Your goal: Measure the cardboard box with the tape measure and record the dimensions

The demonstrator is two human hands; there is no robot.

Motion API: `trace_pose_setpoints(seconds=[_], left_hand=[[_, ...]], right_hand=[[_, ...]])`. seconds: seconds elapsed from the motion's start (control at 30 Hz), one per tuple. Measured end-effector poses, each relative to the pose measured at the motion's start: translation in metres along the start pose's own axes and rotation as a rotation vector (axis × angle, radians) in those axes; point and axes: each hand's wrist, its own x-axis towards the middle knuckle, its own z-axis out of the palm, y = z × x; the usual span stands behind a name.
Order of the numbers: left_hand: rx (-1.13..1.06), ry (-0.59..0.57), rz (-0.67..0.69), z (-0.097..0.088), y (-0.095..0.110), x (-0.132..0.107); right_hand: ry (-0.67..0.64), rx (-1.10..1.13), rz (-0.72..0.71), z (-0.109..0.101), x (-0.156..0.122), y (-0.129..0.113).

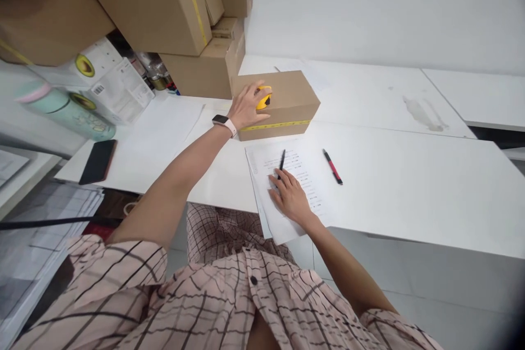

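A brown cardboard box [283, 98] sits on the white table. My left hand [246, 106], a watch on its wrist, rests on the box's left end, fingers curled around a yellow tape measure [263, 97] on top. Along the box's front face runs a yellow strip [283, 124] with marks. Printed sheets [262, 202] lie in front of the box, overhanging the table edge. On them my right hand [291, 194] rests palm down, with a black pen [282, 159] between its fingers; the pen's lower end is partly hidden.
Stacked cardboard boxes [143, 5] stand at the back left. Nearby are avocado-printed packages [118, 87], a mint bottle [65, 109], a dark phone [98, 161] and white paper [159, 120]. A red-and-black pen [332, 166] lies right of the sheets on the white table [402, 186].
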Motion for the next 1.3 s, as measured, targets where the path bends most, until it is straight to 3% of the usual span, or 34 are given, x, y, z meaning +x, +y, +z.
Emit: trace_pose_setpoints(seconds=[0.13,0.23,0.33,0.4,0.5,0.6,0.7,0.8,0.9,1.0,1.17,1.3], left_hand=[[-0.025,-0.007,0.008,-0.004,0.005,0.005],[-0.003,0.086,-0.002,-0.009,0.025,-0.018],[-0.030,0.256,-0.057,0.003,0.062,-0.080],[-0.111,0.274,-0.106,0.022,0.088,-0.136],[-0.190,0.120,-0.147,0.053,0.115,-0.209],[-0.164,-0.062,-0.109,0.069,0.125,-0.245],[-0.117,-0.130,-0.098,0.069,0.125,-0.248],[-0.075,-0.148,-0.099,0.066,0.126,-0.243],[-0.042,-0.148,-0.094,0.066,0.128,-0.242],[-0.027,-0.140,-0.095,0.066,0.130,-0.243],[-0.011,-0.121,-0.101,0.065,0.130,-0.244],[-0.003,-0.131,-0.110,0.065,0.130,-0.243]], right_hand=[[0.072,0.083,0.033,0.003,0.004,0.002],[0.133,0.101,0.107,0.004,0.004,0.004],[0.228,0.111,0.185,0.005,0.002,0.007],[0.283,0.120,0.224,0.005,0.001,0.009],[0.269,0.102,0.276,0.002,0.001,0.011],[0.223,0.171,0.368,-0.008,0.005,0.009],[0.188,0.607,0.435,-0.028,0.013,0.000],[0.102,1.081,0.375,-0.055,0.023,-0.015],[0.072,1.239,0.288,-0.080,0.030,-0.033],[0.132,1.311,0.248,-0.094,0.037,-0.051],[0.263,1.493,0.285,-0.081,0.058,-0.070],[0.161,1.627,0.406,-0.048,0.075,-0.064]])
